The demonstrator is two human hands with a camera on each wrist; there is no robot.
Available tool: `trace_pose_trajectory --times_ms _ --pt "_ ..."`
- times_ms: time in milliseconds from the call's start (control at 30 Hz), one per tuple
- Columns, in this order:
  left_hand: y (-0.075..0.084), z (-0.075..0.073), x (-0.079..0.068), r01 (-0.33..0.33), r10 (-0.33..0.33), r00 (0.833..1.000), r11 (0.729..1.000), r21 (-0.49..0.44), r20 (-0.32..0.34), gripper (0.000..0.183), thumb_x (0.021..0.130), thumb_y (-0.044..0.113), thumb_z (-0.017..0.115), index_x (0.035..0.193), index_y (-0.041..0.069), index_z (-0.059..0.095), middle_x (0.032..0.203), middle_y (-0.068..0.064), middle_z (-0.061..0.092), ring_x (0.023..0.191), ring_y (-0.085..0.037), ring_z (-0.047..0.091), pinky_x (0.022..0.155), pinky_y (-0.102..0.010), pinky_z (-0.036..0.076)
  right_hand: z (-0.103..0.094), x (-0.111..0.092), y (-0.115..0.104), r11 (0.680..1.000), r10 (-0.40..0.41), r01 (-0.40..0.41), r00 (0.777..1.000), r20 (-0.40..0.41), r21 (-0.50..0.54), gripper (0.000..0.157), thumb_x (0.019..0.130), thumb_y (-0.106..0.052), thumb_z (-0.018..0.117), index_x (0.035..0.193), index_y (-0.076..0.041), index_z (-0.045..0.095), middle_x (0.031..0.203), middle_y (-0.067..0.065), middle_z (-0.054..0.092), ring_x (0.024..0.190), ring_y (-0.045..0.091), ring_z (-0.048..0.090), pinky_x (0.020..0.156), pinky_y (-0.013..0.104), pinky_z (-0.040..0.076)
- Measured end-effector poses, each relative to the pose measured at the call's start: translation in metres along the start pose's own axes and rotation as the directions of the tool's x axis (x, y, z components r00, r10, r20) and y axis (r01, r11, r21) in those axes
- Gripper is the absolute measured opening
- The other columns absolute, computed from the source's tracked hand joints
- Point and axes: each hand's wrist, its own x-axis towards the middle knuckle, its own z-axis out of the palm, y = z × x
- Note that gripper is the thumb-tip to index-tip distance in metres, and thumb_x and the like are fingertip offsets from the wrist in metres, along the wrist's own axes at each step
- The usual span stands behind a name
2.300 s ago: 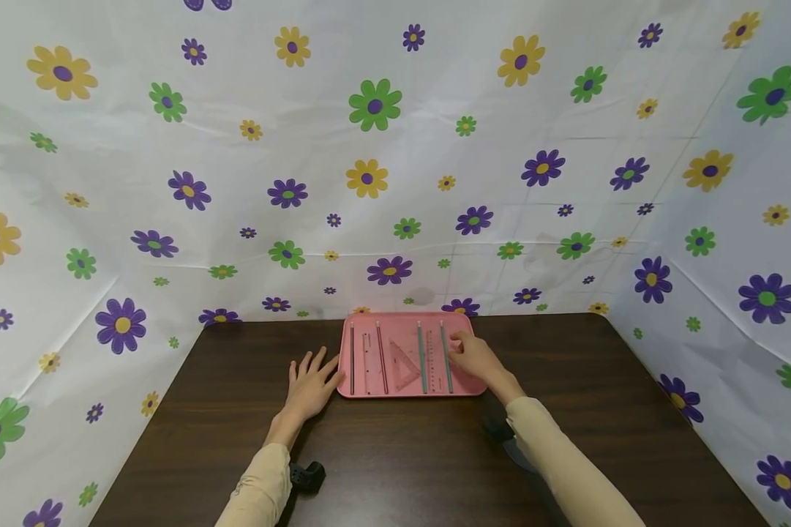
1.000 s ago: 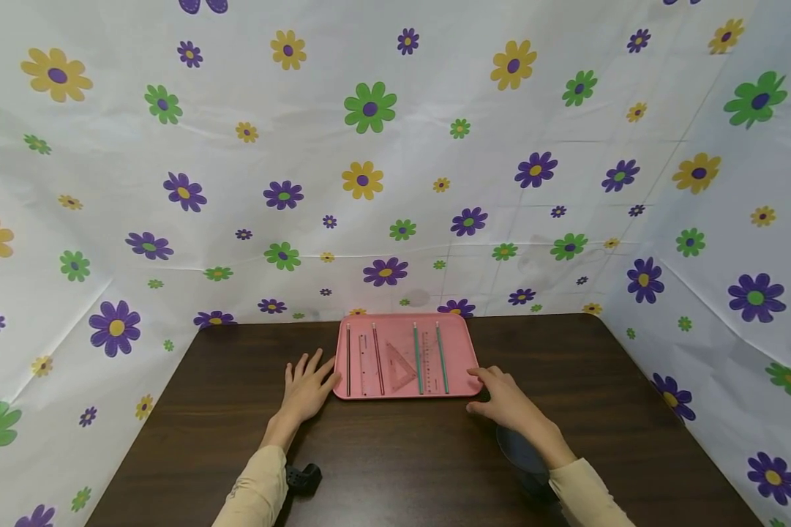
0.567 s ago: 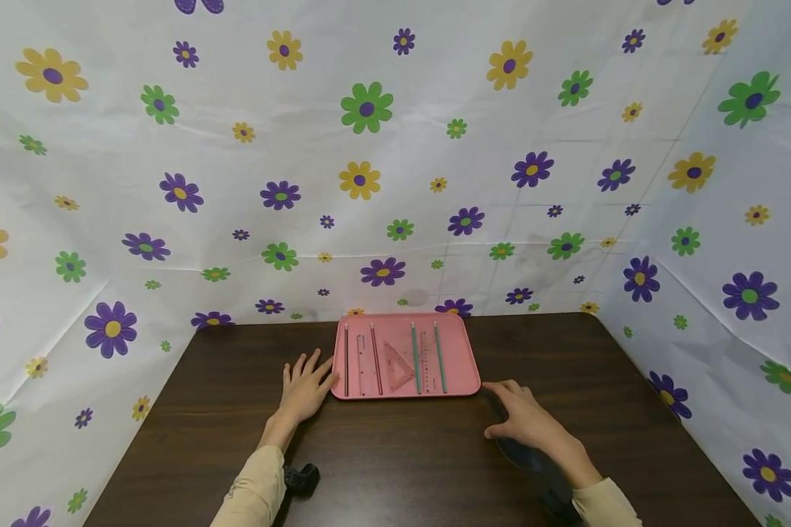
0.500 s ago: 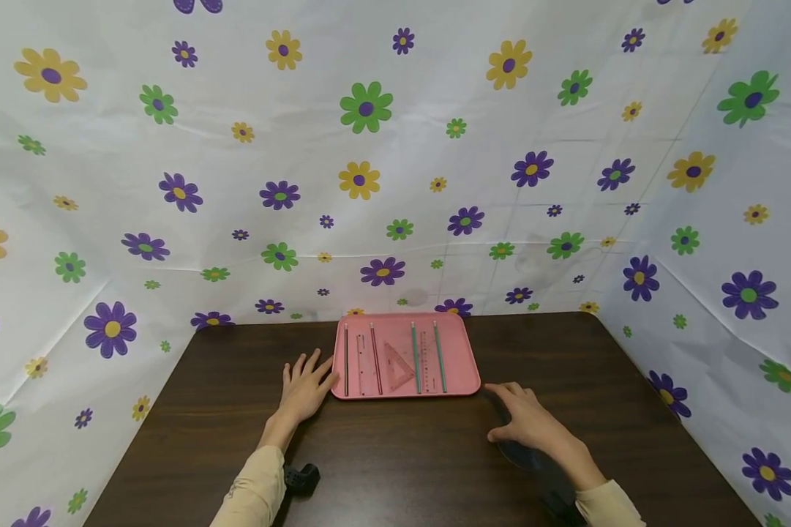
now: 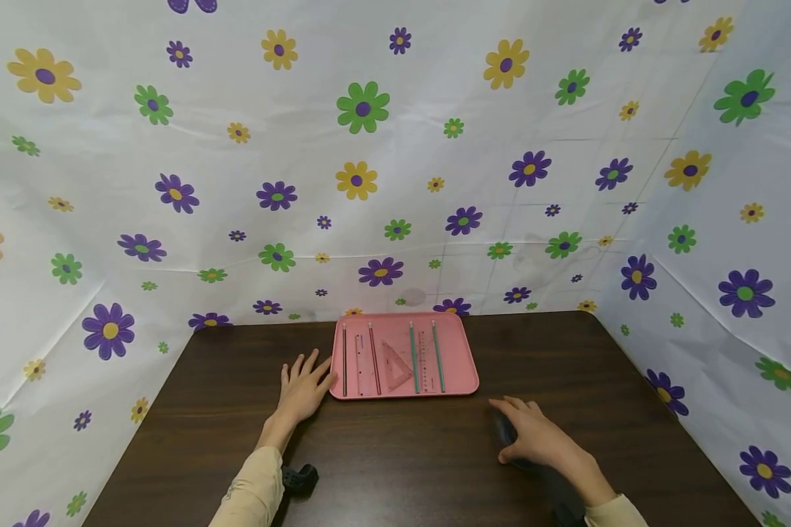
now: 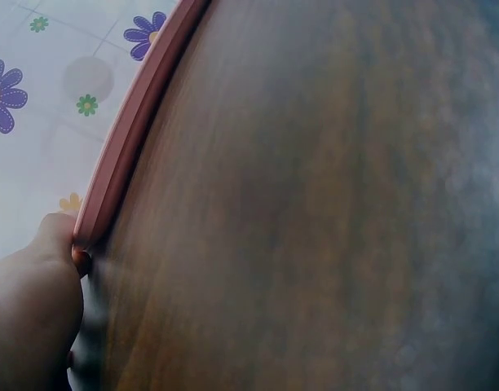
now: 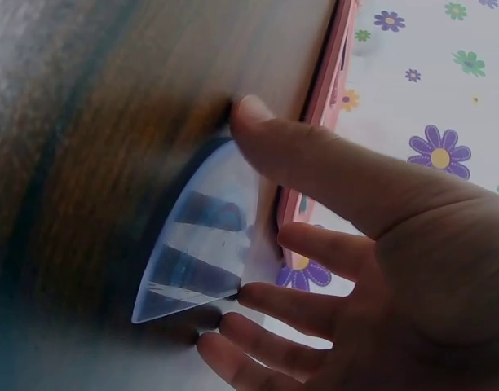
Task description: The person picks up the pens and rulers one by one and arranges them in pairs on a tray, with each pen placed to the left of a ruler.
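My left hand lies with spread fingers at the left edge of the pink tray, its thumb against the rim. My right hand is on the table to the right of and nearer than the tray. Its thumb and fingers are spread around a clear, curved plastic piece that looks like a protractor; whether they touch it, I cannot tell. In the tray lie a dark pencil, a red pencil, a set square, two green pencils and two clear rulers.
Dark wooden table all around. A flower-print sheet stands behind and at both sides. A black wrist device is beside the left wrist.
My right hand has left the tray's right side and come nearer and to the right, down to the clear plastic piece. The left hand stays at the tray's edge.
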Motion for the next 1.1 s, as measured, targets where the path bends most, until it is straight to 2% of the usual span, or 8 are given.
trace_pose_trajectory --times_ms 433,567,733,1100 --pt "0.001 0.000 0.000 0.010 -0.010 1.000 1.000 -0.001 0.003 0.053 0.103 0.045 0.046 0.147 0.014 0.050 0.161 -0.020 0.029 0.149 -0.048 0.018 0.115 -0.071 0.002 0.007 0.000 -0.001 0.998 0.068 -0.068 0.997 -0.031 -0.004 0.084 0.063 -0.018 0.093 0.138 -0.005 0.057 0.131 0.017 0.052 0.111 0.033 0.048 0.088 0.055 0.049" --pt "0.000 0.001 0.001 0.009 -0.009 1.000 1.000 0.006 0.013 0.055 0.103 0.047 0.044 0.149 0.016 0.048 0.162 -0.019 0.028 0.149 -0.047 0.016 0.115 -0.071 0.001 0.007 -0.001 -0.002 0.997 0.079 -0.079 0.996 -0.038 -0.004 0.084 0.063 -0.018 0.093 0.138 -0.005 0.056 0.130 0.017 0.050 0.108 0.034 0.048 0.085 0.054 0.050" --pt "0.000 -0.002 0.001 0.018 -0.019 0.999 1.000 0.012 0.036 0.057 0.103 0.049 0.043 0.150 0.018 0.046 0.163 -0.018 0.026 0.150 -0.047 0.015 0.116 -0.070 0.000 0.008 -0.002 -0.004 0.996 0.089 -0.089 0.995 -0.039 -0.007 0.074 0.065 -0.017 0.091 0.131 -0.004 0.060 0.127 0.017 0.049 0.105 0.035 0.047 0.080 0.051 0.050" --pt "0.000 0.000 0.001 -0.001 0.001 1.000 1.000 0.005 0.004 0.055 0.103 0.045 0.045 0.148 0.014 0.049 0.161 -0.022 0.029 0.147 -0.050 0.017 0.114 -0.072 0.001 0.011 -0.003 -0.009 0.996 0.090 -0.090 0.995 -0.033 -0.013 0.061 0.066 -0.011 0.084 0.123 -0.007 0.061 0.121 0.012 0.047 0.097 0.032 0.042 0.068 0.042 0.046"
